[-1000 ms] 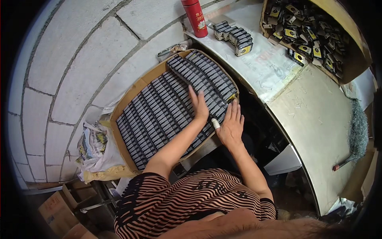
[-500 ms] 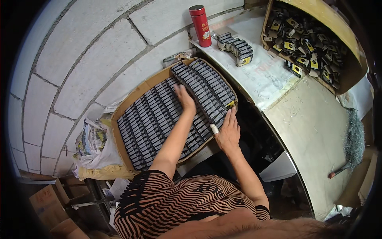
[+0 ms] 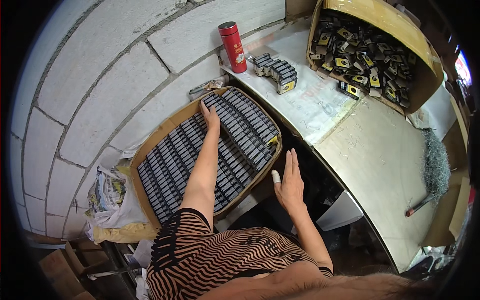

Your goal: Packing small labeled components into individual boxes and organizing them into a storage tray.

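Left hand: our fingers, slightly parted, touch the far left corner of the raised box rows, seemingly to straighten them; whether they grip, we cannot tell.
Right hand: we hold nothing; fingers straight, wrapped thumb spread, just right of the carton.
Lower boxes: left of our left fingers, packed tightly, probably so rows stay upright.
Bench: right of our right fingers, bearing a tipped carton, its mouth likely turned for easy reach.

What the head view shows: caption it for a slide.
Left hand at rows of small boxes in a carton; right hand open beside it.
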The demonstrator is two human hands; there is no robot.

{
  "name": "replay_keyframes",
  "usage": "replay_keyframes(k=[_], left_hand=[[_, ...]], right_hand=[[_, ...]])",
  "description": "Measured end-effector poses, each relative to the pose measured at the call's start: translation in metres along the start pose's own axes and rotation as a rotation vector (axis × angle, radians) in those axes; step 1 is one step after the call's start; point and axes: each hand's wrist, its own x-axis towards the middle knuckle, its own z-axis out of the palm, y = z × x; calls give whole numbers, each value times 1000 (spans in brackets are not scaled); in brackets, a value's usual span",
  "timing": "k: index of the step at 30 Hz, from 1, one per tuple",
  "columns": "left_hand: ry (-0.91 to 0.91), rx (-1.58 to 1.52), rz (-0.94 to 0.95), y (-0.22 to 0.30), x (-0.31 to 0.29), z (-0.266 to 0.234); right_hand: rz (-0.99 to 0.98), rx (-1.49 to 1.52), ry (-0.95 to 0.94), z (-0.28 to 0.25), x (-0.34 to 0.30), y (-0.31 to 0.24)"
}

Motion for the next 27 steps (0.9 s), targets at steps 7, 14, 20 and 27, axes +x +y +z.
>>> replay_keyframes(k=[7,14,20,27], left_hand=[[-6,86,-2,13,-16,-1],[-62,464,328,-4,1,7],[-117,1301,792,-59,91,-77],[-424,518,479,19,-20,-9]], right_hand=[[26,44,-81,-14,-9,0],[139,-62,205,-94,-28,43],[256,-223,473,-180,-70,98],[780,-786,880,-320,-127,239]])
